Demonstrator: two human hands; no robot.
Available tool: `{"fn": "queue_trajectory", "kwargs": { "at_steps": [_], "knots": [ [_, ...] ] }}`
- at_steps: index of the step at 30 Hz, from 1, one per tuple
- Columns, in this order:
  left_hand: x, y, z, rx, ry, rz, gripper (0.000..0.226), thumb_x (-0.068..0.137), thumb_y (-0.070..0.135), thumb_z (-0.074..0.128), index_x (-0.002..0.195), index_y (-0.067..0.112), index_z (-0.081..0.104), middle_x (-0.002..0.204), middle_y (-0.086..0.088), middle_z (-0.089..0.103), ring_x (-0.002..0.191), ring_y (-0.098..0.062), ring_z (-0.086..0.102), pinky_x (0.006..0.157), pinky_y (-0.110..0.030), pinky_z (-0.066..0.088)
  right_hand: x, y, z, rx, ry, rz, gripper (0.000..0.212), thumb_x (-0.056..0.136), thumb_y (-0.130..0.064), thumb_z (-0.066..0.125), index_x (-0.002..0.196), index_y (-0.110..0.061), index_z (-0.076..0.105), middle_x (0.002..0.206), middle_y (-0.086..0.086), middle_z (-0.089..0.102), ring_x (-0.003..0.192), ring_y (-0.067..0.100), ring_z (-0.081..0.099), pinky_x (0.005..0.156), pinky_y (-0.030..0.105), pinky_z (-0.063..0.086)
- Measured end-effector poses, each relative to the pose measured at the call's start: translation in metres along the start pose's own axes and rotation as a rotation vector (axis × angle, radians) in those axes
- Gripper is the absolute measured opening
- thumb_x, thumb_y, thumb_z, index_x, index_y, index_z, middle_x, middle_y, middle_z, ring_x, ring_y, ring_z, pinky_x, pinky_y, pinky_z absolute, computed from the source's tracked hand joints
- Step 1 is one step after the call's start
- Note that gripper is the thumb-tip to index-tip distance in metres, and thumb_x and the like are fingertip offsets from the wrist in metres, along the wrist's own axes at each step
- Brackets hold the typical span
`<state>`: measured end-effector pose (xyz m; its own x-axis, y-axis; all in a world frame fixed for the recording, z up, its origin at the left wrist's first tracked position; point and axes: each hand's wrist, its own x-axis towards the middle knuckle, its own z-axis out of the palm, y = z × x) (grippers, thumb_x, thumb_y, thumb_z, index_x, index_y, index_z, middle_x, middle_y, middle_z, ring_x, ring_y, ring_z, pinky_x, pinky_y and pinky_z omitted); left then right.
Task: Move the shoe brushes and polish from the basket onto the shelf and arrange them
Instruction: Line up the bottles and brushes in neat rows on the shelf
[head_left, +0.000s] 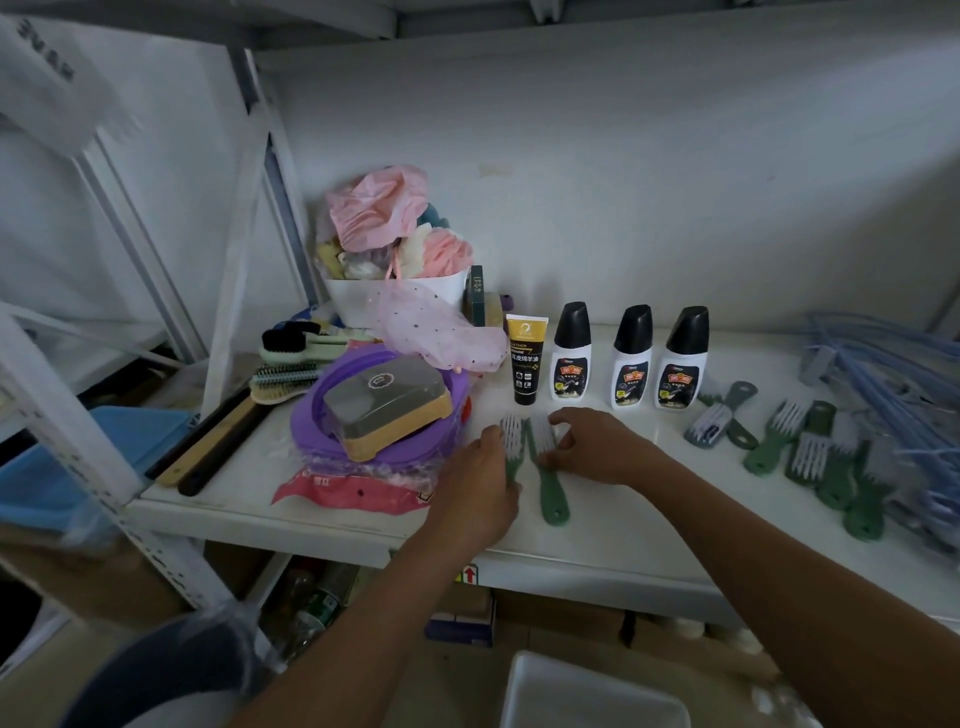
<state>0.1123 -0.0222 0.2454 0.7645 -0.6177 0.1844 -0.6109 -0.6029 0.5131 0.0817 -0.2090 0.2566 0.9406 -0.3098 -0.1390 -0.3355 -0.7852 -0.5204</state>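
Note:
Two green-handled shoe brushes lie side by side on the white shelf (597, 540), bristles toward the wall. My left hand (480, 491) holds the left brush (511, 441) at its handle. My right hand (595, 447) pinches the right brush (550, 488) near its white bristles. Behind them stand a black and yellow polish tube (525, 361) and three white polish bottles (628, 358) with black caps, in a row. Several more green brushes (810, 452) lie to the right. A white basket (592, 696) sits below, at the bottom edge.
At the left, a purple basin (311, 415) holds a grey and tan sponge brush (389, 410), beside long-handled brushes (288, 364). A white tub (395, 296) of pink bath items stands behind. Blue hangers (893, 374) crowd the far right. A white shelf post (93, 441) rises at left.

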Motion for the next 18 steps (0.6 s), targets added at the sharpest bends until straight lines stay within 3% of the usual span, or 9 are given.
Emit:
{"fn": "queue_trajectory", "kwargs": {
  "at_steps": [7, 8, 10, 12, 14, 18],
  "knots": [
    [0.0006, 0.0026, -0.0015, -0.036, -0.020, -0.011, 0.049, 0.091, 0.016, 0.065, 0.134, 0.014, 0.042, 0.105, -0.002, 0.059, 0.094, -0.020, 0.058, 0.074, -0.028, 0.047, -0.0011, -0.0053, 0.0013, 0.030, 0.035, -0.008, 0.077, 0.077, -0.040, 0.082, 0.141, -0.016, 0.048, 0.123, 0.008, 0.065, 0.104, 0.020, 0.063, 0.085, 0.029, 0.049],
    [0.0007, 0.0028, -0.0016, -0.034, -0.018, -0.006, 0.048, 0.091, 0.015, 0.065, 0.134, 0.013, 0.043, 0.102, -0.001, 0.058, 0.092, -0.018, 0.057, 0.073, -0.027, 0.046, -0.0020, -0.0059, 0.0001, 0.052, 0.027, -0.004, 0.082, 0.078, -0.037, 0.082, 0.145, -0.017, 0.041, 0.124, 0.009, 0.064, 0.102, 0.020, 0.064, 0.083, 0.028, 0.052],
    [0.0005, 0.0035, -0.0014, -0.037, -0.014, -0.003, 0.047, 0.092, 0.015, 0.064, 0.134, 0.013, 0.043, 0.099, 0.002, 0.056, 0.089, -0.016, 0.056, 0.072, -0.026, 0.043, -0.0036, -0.0066, -0.0023, 0.109, -0.009, -0.007, 0.087, 0.080, -0.031, 0.082, 0.151, -0.020, 0.032, 0.118, 0.008, 0.066, 0.082, 0.010, 0.068, 0.064, 0.016, 0.052],
    [0.0004, 0.0047, -0.0011, -0.051, -0.023, -0.007, 0.046, 0.092, 0.013, 0.063, 0.134, 0.014, 0.043, 0.099, 0.000, 0.057, 0.091, -0.018, 0.057, 0.073, -0.028, 0.045, -0.0046, -0.0073, -0.0053, 0.102, -0.031, -0.036, 0.072, 0.082, -0.029, 0.080, 0.143, -0.017, 0.043, 0.092, -0.001, 0.070, 0.063, 0.004, 0.064, 0.051, 0.011, 0.045],
    [0.0006, 0.0051, -0.0011, -0.056, -0.035, -0.011, 0.046, 0.092, 0.011, 0.062, 0.134, 0.014, 0.043, 0.100, -0.002, 0.059, 0.094, -0.021, 0.058, 0.079, -0.035, 0.051, -0.0049, -0.0079, -0.0074, 0.112, -0.033, -0.043, 0.059, 0.082, -0.027, 0.080, 0.133, -0.016, 0.052, 0.076, -0.006, 0.067, 0.056, 0.003, 0.062, 0.049, 0.012, 0.045],
    [0.0026, 0.0038, -0.0013, -0.076, -0.050, -0.024, 0.047, 0.093, 0.011, 0.061, 0.136, 0.014, 0.042, 0.109, -0.004, 0.061, 0.100, -0.022, 0.059, 0.086, -0.039, 0.054, -0.0040, -0.0093, -0.0069, 0.114, -0.040, -0.048, 0.056, 0.082, -0.028, 0.081, 0.129, -0.020, 0.052, 0.077, -0.005, 0.067, 0.058, 0.005, 0.062, 0.053, 0.015, 0.047]
  ]
}}
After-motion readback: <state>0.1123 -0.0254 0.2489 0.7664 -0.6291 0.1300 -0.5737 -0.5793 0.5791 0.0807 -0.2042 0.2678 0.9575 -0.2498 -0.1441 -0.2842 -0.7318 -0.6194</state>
